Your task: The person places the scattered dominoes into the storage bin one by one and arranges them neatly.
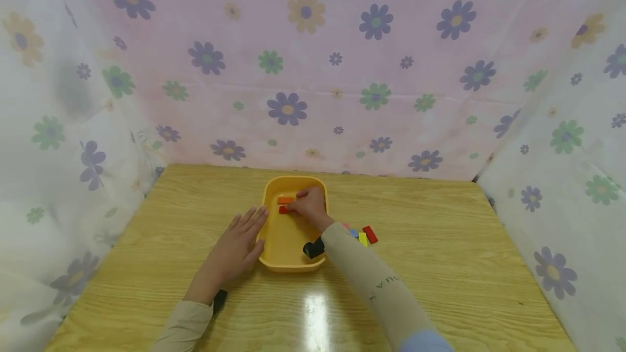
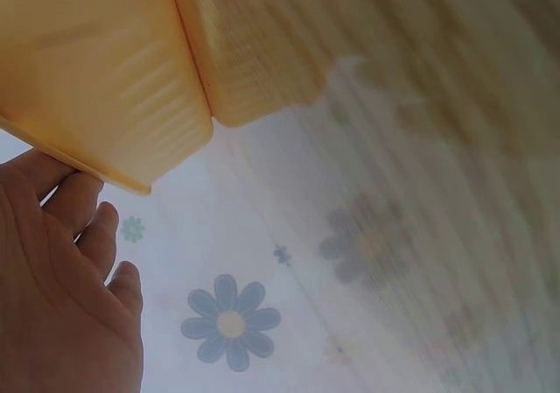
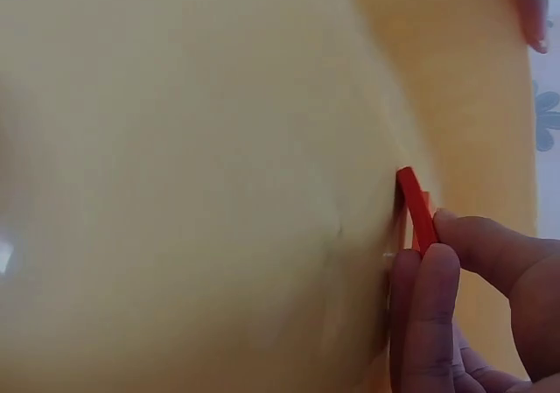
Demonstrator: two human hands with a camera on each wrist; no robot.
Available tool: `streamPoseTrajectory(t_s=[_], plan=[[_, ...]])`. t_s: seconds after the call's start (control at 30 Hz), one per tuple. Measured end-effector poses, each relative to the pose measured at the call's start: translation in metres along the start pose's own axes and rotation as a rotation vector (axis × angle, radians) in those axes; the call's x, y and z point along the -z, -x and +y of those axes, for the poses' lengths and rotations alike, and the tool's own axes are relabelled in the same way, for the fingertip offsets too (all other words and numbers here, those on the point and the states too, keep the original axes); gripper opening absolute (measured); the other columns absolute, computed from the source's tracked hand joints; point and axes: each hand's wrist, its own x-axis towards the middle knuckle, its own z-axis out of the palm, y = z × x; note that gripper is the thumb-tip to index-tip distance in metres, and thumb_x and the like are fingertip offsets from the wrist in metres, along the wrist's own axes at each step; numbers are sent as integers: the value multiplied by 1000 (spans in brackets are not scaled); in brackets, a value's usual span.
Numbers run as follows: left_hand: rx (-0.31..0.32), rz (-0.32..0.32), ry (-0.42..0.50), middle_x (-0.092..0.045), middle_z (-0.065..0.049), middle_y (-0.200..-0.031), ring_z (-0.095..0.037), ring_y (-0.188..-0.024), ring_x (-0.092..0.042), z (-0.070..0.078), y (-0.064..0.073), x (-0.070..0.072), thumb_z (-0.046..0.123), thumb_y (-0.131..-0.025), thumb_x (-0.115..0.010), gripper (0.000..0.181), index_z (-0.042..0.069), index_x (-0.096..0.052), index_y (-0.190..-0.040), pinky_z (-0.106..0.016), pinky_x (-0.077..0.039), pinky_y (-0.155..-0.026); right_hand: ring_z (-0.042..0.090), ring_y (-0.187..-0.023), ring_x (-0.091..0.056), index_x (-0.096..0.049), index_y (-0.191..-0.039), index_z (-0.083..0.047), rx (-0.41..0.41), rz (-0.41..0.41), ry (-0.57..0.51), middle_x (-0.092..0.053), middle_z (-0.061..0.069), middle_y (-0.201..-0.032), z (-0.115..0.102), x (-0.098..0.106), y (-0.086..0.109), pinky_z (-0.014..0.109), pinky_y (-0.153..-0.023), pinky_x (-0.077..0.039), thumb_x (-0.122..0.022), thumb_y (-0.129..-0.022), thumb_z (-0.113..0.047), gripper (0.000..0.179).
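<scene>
A yellow plastic tray (image 1: 288, 266) sits on the table. Inside it, toward the far end, my right hand (image 1: 310, 205) pinches a red block (image 1: 283, 209) between thumb and fingers; the right wrist view shows the red block (image 3: 416, 202) held low over the tray floor. Just beyond it lies an orange block (image 1: 286, 200), mostly covered by the fingers in the right wrist view. My left hand (image 1: 235, 251) has its fingers straight, with the fingertips on the tray's left rim. In the left wrist view the left hand (image 2: 66, 270) touches the rim from outside.
Right of the tray, partly behind the right forearm, lie another red block (image 1: 370, 234), a yellow block (image 1: 363, 239), a blue piece (image 1: 354, 233) and a pink piece (image 1: 346, 226). Flowered curtains (image 1: 303, 80) stand around the back and sides of the wooden table (image 1: 440, 265).
</scene>
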Motion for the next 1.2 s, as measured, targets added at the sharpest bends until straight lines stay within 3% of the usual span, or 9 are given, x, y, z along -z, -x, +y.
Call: streamPoseTrajectory(t_s=[0.27, 0.63, 1.2], plan=[[8, -10, 3, -34, -9, -164, -32, -154, -28, 0, -1, 0, 24, -103, -55, 62, 3, -35, -158, -57, -19, -125, 16, -59, -68, -59, -114, 11, -12, -32, 16, -67, 17, -86, -1, 1, 2, 25, -59, -59, -86, -78, -6, 48], [8, -7, 2, -34, -9, -164, -32, -153, -28, -1, 0, 0, 25, -103, -55, 62, 4, -35, -158, -57, -19, -125, 12, -51, -61, -57, -114, 11, 4, -7, 56, -63, 8, -67, -2, -2, 2, 23, -54, -55, -87, -78, -11, 52], [20, -13, 15, -35, -10, -164, -33, -153, -29, 3, -1, 2, 23, -103, -56, 62, 3, -35, -157, -57, -19, -124, 13, -58, -55, -57, -111, 6, -6, 32, 162, -57, 6, -74, 0, -5, -1, 20, -57, -48, -87, -79, -17, 49]])
